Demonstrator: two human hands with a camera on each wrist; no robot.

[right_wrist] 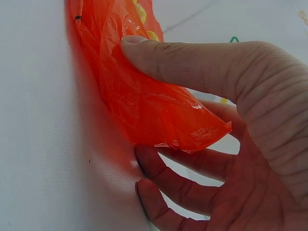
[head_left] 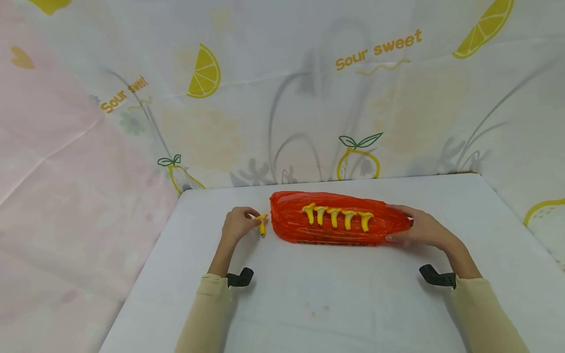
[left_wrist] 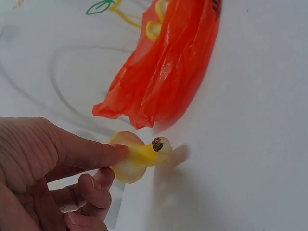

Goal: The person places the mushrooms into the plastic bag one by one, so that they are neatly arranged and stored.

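Note:
My left hand (head_left: 240,223) pinches a small yellow mushroom (head_left: 262,227) by its cap, just off the left end of a red plastic bag (head_left: 286,215). In the left wrist view this mushroom (left_wrist: 150,153) shows a dark spot at the stem's end, which points away from the fingers. Several more yellow mushrooms (head_left: 334,217) stand in a row along the bag, caps toward the back. My right hand (head_left: 425,229) grips the bag's right end. The right wrist view has the thumb (right_wrist: 166,57) on top of the red plastic and the other fingers curled below it.
A white table (head_left: 318,294) carries the bag. Behind it hangs a cloth (head_left: 265,113) printed with lemons and lettering; a pinkish cloth (head_left: 53,196) hangs on the left. Dark wrist mounts (head_left: 240,278) sit at both sleeves.

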